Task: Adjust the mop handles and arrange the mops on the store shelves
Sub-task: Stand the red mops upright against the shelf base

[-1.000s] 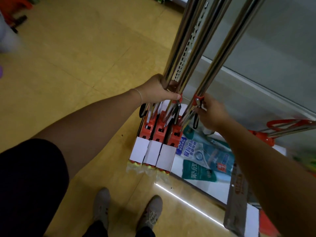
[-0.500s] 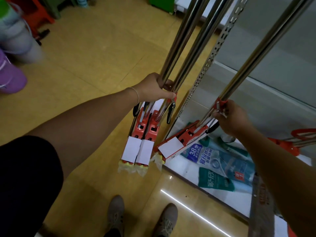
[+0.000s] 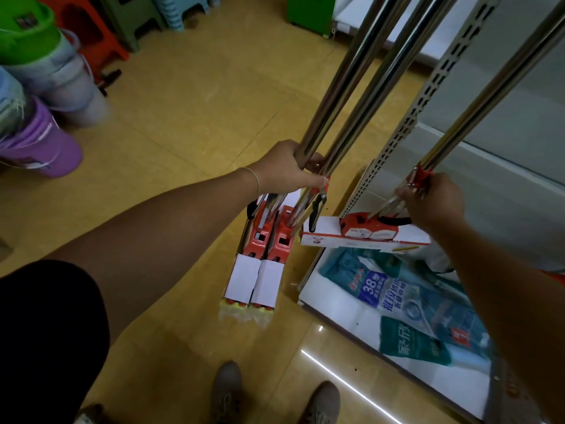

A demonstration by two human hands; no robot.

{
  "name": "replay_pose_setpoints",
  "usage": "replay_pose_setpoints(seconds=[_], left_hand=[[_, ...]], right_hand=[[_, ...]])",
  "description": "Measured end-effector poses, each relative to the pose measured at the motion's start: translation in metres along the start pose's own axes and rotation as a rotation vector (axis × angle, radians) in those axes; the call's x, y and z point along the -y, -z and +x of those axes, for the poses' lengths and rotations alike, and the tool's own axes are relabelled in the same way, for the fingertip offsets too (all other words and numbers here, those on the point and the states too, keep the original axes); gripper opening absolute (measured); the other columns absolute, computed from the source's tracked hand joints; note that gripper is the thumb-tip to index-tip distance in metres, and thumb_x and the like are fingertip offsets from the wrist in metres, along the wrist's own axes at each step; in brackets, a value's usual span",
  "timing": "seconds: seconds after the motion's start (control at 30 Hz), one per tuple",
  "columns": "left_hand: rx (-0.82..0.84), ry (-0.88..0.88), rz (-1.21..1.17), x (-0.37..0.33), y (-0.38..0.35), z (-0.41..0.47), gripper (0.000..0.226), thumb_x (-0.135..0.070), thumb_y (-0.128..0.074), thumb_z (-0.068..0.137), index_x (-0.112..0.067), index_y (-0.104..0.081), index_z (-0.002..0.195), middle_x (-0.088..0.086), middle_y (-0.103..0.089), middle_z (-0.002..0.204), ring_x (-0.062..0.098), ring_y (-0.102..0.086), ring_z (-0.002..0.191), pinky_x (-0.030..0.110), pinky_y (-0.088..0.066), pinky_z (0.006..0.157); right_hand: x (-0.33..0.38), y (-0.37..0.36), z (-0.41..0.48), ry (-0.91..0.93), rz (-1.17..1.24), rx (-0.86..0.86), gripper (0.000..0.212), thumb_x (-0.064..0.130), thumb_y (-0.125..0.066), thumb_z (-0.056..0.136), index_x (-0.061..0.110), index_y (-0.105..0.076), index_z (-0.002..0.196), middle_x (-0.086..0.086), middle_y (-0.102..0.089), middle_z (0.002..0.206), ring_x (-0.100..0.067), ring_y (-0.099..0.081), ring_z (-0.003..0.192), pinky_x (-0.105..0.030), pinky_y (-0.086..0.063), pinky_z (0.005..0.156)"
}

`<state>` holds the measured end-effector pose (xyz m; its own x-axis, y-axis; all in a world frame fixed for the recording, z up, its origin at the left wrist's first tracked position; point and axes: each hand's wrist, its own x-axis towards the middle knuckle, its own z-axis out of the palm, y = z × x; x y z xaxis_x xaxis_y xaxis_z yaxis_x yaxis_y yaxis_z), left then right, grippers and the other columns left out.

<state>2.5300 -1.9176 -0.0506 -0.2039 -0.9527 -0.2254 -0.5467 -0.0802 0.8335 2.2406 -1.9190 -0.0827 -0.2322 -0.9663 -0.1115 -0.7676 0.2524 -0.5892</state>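
Note:
My left hand (image 3: 287, 169) is closed around two shiny steel mop handles (image 3: 351, 87). Their red heads in white card sleeves (image 3: 260, 264) hang side by side just above the yellow floor. My right hand (image 3: 434, 200) grips a third mop by its red collar on the handle (image 3: 489, 96). This mop's red head in its white sleeve (image 3: 363, 234) lies crosswise over the front edge of the bottom white shelf (image 3: 336, 304).
Blue and green packaged goods (image 3: 406, 304) lie on the bottom shelf. A perforated shelf upright (image 3: 428, 96) stands between the handles. Stacked plastic buckets (image 3: 39, 117) and stools (image 3: 122, 22) stand at the left. My shoes (image 3: 226, 393) are near the bottom edge.
My right hand has pulled the third mop away from the other two, to the right. Its head has swung from hanging lengthwise to lying crosswise over the shelf edge. My left hand holds its two mops still.

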Motion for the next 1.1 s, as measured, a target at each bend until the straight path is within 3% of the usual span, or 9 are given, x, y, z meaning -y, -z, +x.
replay_pose_setpoints(seconds=[0.1,0.3,0.5,0.57,0.7,0.83,0.97,1.03,1.1], left_hand=[[-0.01,-0.007,-0.02,0.001,-0.001,0.002,0.043,-0.03,-0.082,0.076,-0.014,-0.07,0.115,-0.007,-0.072,0.107,-0.001,-0.066,0.099,0.011,-0.047,0.088],[-0.05,0.037,-0.074,-0.003,-0.014,0.007,0.039,-0.029,-0.085,0.074,-0.019,-0.068,0.108,-0.011,-0.069,0.103,-0.004,-0.065,0.094,0.01,-0.05,0.084],[-0.111,0.046,-0.112,-0.015,-0.035,0.01,0.023,-0.024,-0.085,0.073,-0.015,-0.064,0.078,0.001,-0.07,0.112,0.01,-0.067,0.103,0.025,-0.054,0.088],[-0.111,0.046,-0.123,-0.017,-0.043,0.01,0.019,-0.026,-0.084,0.073,-0.025,-0.065,0.072,0.003,-0.072,0.109,0.011,-0.069,0.099,0.031,-0.057,0.089],[-0.115,0.038,-0.152,-0.021,-0.056,0.01,0.016,-0.026,-0.083,0.074,-0.022,-0.069,0.071,0.007,-0.074,0.106,0.013,-0.071,0.095,0.037,-0.059,0.087],[-0.136,0.028,-0.183,-0.027,-0.068,0.007,0.031,-0.021,-0.083,0.075,-0.013,-0.053,0.076,0.011,-0.072,0.11,0.018,-0.072,0.094,0.04,-0.058,0.088],[-0.152,0.025,-0.187,-0.032,-0.076,0.004,0.033,-0.021,-0.084,0.074,-0.014,-0.053,0.078,0.014,-0.072,0.109,0.022,-0.071,0.098,0.045,-0.058,0.088],[-0.152,0.036,-0.19,-0.031,-0.08,0.005,0.022,-0.022,-0.085,0.072,-0.018,-0.064,0.068,0.015,-0.072,0.109,0.023,-0.07,0.101,0.044,-0.057,0.088],[-0.152,0.044,-0.175,-0.028,-0.084,0.006,0.03,-0.029,-0.085,0.069,-0.019,-0.063,0.052,0.017,-0.071,0.109,0.023,-0.07,0.102,0.044,-0.058,0.087]], right_hand=[[-0.002,-0.005,0.014,-0.031,-0.016,-0.048,0.047,0.042,-0.074,0.085,0.01,-0.057,0.114,-0.002,-0.056,0.095,-0.019,-0.053,0.089,-0.032,-0.042,0.074],[0.003,-0.011,0.037,-0.105,0.005,-0.096,0.05,0.046,-0.073,0.084,0.007,-0.056,0.11,-0.006,-0.058,0.094,-0.021,-0.055,0.084,-0.033,-0.041,0.069],[-0.001,-0.015,0.062,-0.135,0.02,-0.11,0.053,0.06,-0.073,0.077,0.013,-0.061,0.101,-0.007,-0.068,0.089,-0.024,-0.068,0.082,-0.037,-0.056,0.07],[-0.001,-0.013,0.067,-0.118,0.027,-0.103,0.052,0.059,-0.073,0.076,0.015,-0.062,0.102,-0.005,-0.068,0.09,-0.022,-0.068,0.083,-0.039,-0.057,0.073],[-0.004,-0.01,0.072,-0.104,0.082,-0.081,0.05,0.053,-0.076,0.077,0.017,-0.059,0.108,-0.003,-0.066,0.097,-0.02,-0.067,0.086,-0.036,-0.055,0.075],[-0.008,-0.009,0.071,-0.094,0.08,-0.055,0.045,0.053,-0.075,0.079,0.023,-0.058,0.107,-0.001,-0.066,0.097,-0.021,-0.068,0.087,-0.042,-0.058,0.081],[-0.003,-0.001,0.062,-0.265,0.226,-0.146,0.057,0.046,-0.079,0.078,0.015,-0.051,0.117,-0.006,-0.06,0.108,-0.025,-0.065,0.096,-0.046,-0.057,0.085],[0.0,0.003,0.041,-0.192,0.258,-0.215,0.038,0.03,-0.076,0.084,0.015,-0.049,0.106,-0.001,-0.055,0.096,-0.017,-0.058,0.086,-0.038,-0.055,0.077],[0.003,-0.001,0.017,0.013,0.264,-0.064,0.019,0.01,-0.065,0.09,0.017,-0.054,0.103,0.002,-0.056,0.093,-0.013,-0.057,0.084,-0.027,-0.052,0.073]])
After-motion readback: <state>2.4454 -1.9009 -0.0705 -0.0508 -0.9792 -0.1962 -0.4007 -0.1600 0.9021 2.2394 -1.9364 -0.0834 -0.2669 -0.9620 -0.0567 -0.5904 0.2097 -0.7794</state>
